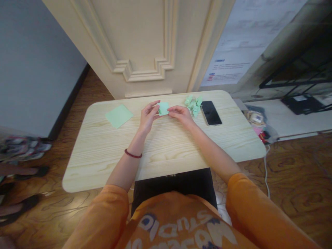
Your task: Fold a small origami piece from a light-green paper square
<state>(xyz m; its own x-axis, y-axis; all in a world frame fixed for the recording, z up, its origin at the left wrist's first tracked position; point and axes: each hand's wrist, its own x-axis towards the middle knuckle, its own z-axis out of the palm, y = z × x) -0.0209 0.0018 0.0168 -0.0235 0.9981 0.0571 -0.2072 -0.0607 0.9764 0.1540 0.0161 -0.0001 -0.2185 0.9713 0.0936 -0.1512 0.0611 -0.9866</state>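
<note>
A small folded piece of light green paper is held just above the far middle of the pale wooden table. My left hand pinches its left edge with thumb and fingers. My right hand pinches its right edge, fingers curled. A dark red band sits on my left wrist. A flat stack of green square paper lies to the left of my hands. A cluster of folded green paper shapes lies just right of my right hand.
A black phone lies face up right of the folded shapes. A cream panelled door stands behind the table. Sandals and another person's feet are on the wooden floor at left. A bag and a white cable lie on the floor at right.
</note>
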